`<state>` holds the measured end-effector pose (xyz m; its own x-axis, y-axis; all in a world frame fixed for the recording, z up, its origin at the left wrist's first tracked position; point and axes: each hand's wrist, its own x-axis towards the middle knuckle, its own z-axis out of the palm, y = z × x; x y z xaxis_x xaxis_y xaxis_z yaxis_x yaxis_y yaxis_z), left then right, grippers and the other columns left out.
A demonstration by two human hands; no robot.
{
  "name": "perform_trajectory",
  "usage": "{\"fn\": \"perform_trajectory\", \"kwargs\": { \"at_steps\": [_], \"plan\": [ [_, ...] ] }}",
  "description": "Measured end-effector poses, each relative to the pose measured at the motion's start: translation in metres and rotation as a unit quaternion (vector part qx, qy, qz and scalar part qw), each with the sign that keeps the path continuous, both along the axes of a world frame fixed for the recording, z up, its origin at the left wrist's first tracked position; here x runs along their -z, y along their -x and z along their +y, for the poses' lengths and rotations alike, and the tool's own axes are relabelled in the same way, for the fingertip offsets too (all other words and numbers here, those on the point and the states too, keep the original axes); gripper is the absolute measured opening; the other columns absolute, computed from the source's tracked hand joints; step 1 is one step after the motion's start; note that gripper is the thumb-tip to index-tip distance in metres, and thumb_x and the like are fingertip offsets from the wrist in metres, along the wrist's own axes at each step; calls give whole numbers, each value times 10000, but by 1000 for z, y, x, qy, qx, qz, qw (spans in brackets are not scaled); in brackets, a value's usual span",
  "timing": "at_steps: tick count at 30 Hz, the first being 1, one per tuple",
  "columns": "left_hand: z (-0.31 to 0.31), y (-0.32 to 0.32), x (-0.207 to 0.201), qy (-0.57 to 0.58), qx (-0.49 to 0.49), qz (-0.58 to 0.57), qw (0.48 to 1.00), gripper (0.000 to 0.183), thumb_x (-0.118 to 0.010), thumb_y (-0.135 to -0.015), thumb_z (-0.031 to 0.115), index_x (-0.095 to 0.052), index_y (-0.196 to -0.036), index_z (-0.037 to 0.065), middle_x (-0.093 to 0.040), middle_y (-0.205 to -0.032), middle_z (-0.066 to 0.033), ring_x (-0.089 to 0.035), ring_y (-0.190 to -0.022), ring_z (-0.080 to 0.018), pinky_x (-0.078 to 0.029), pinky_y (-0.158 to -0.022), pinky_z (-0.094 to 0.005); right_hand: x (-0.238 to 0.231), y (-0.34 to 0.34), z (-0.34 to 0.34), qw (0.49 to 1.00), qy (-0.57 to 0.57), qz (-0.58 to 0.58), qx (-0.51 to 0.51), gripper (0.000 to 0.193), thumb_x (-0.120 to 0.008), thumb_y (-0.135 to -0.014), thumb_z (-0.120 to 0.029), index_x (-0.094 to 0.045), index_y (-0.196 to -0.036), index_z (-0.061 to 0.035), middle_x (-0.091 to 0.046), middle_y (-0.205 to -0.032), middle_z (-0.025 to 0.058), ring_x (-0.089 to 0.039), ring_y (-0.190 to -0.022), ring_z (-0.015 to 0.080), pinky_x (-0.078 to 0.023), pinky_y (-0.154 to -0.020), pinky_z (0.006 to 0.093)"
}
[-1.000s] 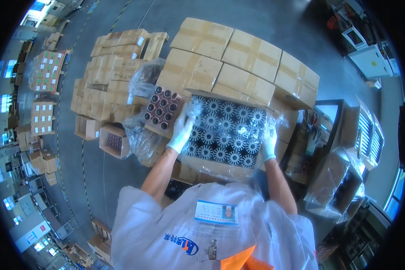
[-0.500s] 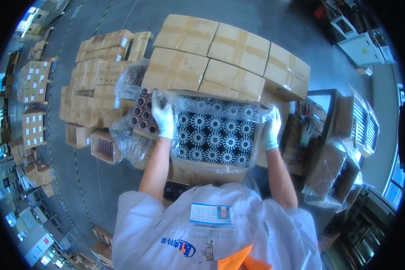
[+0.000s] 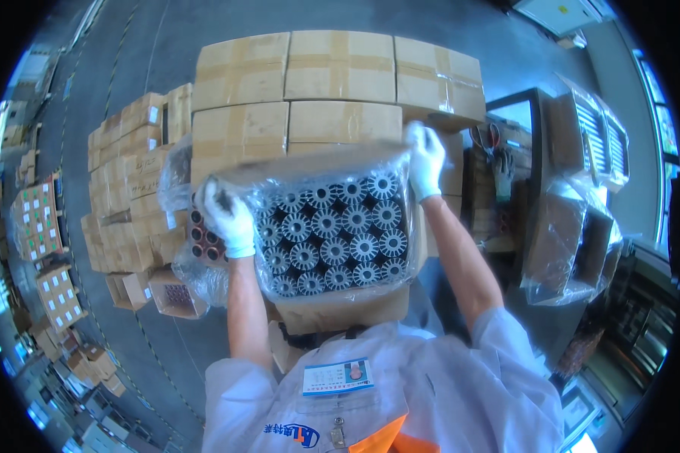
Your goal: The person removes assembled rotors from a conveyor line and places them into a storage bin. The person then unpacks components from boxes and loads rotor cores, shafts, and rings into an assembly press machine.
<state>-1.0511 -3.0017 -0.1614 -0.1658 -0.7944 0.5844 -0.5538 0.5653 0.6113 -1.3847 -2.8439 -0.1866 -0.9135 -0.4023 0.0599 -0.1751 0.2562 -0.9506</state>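
Note:
An open cardboard box [image 3: 344, 311] in front of me holds rows of grey metal gear-shaped parts [image 3: 336, 251], with a clear plastic liner [image 3: 268, 219] around them. My left hand [image 3: 229, 219], in a white glove, closes on the liner at the far left corner. At the far right corner my right hand [image 3: 428, 160], also gloved, is pinched on the liner and raised. Between the hands a brown cardboard flap [image 3: 317, 162] is smeared by motion. Dark-centred reddish round parts [image 3: 206, 243] show left of my left hand, partly covered by it.
Taped cartons [image 3: 340, 68] are stacked beyond the box. More cartons [image 3: 132, 177] stand at the left, with a small open box [image 3: 177, 293] near them. At the right are scissors [image 3: 488, 138] and a plastic-wrapped open carton [image 3: 555, 241].
My view has shifted. The left hand has moved from the reddish parts to the liner's left corner. The right hand has lifted, and the far flap now stands blurred between them.

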Motion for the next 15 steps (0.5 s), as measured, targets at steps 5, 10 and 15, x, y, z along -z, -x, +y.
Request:
{"fn": "perform_trajectory", "kwargs": {
  "at_steps": [5, 10, 15],
  "plan": [
    [-8, 5, -23, 18, 12, -162, 986, 480, -536, -856, -85, -584, -1310, 64, -585, -1173, -184, -639, -971, -319, -553, -830, -362, 37, 9, 31, 924, -348, -75, -140, 465, -559, -938, -459, -727, -1072, -47, -709, -1037, 216, -665, -1008, 410, -508, -893, 470],
    [-60, 6, -37, -128, 220, -453, 854, 363, -510, -871, 71, -704, -1162, 167, -686, -1088, -145, -658, -1010, -351, -524, -858, -455, 76, -12, 87, 920, -224, -278, -161, 398, -549, -980, -359, -713, -1059, -5, -714, -971, 240, -681, -907, 411, -522, -814, 421],
    [-108, 15, 7, -120, 230, -500, 826, 273, -504, -899, 90, -684, -1102, 121, -690, -1066, -163, -673, -969, -350, -531, -848, -448, 61, 1, 59, 955, -230, -144, -116, 419, -543, -993, -370, -692, -1053, 16, -713, -935, 230, -675, -867, 423, -523, -790, 423]
  ]
}}
